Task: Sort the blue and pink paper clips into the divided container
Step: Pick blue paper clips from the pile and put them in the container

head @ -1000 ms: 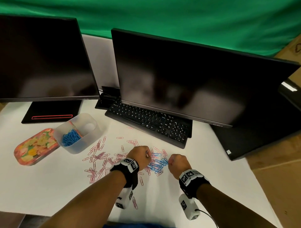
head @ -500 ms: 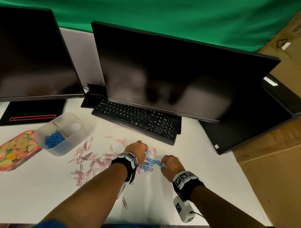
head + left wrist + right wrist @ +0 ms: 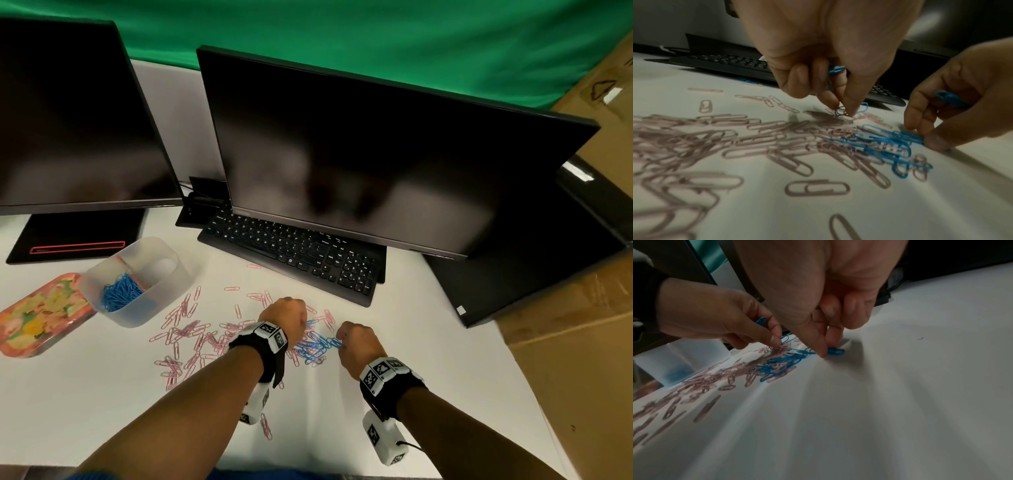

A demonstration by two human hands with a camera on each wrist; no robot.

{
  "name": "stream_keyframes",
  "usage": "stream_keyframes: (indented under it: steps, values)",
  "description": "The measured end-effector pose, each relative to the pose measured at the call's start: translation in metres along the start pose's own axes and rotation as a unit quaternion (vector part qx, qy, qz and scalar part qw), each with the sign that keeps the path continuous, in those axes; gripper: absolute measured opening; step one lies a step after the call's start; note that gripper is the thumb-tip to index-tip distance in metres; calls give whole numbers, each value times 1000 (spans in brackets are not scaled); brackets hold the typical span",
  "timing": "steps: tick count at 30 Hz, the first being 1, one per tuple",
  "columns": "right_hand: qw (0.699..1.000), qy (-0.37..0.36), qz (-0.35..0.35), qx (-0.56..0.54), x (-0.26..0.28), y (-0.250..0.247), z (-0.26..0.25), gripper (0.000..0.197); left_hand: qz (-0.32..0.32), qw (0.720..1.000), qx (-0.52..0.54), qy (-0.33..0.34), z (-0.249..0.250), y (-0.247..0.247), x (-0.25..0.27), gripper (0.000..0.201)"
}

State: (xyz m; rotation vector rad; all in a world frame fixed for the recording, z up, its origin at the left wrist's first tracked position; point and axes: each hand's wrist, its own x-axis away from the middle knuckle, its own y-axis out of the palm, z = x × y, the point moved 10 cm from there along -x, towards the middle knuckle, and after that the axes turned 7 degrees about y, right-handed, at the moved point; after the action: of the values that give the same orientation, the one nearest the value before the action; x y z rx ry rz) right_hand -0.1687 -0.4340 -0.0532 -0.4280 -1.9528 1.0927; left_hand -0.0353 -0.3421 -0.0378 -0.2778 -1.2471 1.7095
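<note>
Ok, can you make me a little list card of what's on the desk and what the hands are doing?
left hand: pinches a blue clip off the desk, more blue tucked in its fingers
right hand: pinches a blue clip at the pile's edge
blue pile: between the hands
pink clips: scattered, left of the blue pile
container: blue clips in near half
tray: left of container
keyboard: behind the clips

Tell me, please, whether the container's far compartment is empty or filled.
Empty, apparently: the container shows blue clips only in its near compartment; the far one looks bare.
</note>
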Motion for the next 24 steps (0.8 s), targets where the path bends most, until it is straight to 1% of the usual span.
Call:
stream_keyframes:
  steps: [3,5,9,11,14,18,24]
  values:
    - [1000,10,-13,-7,-4,2,0,30,20,998,63,-11,-7,-9,5,12]
    - [1000,11,-20,-2,-4,3,0,30,45,994,100,-14,-11,-17,8,13]
    - [1000,14,-18,-1,-4,5,1,28,88,984,155,-26,-27,-33,17,7]
    - [1000,20,-17,-2,-4,5,2,27,93,978,182,-36,-38,-37,21,7]
    - [999,26,-22,-6,-6,6,3,28,95,971,210,-56,-52,-39,26,14]
    - [999,24,-26,11,-8,7,2,23,112,960,248,-72,-66,-43,30,19]
    - [999,2,-7,43,-4,6,-1,21,138,939,308,-72,-79,-57,42,9]
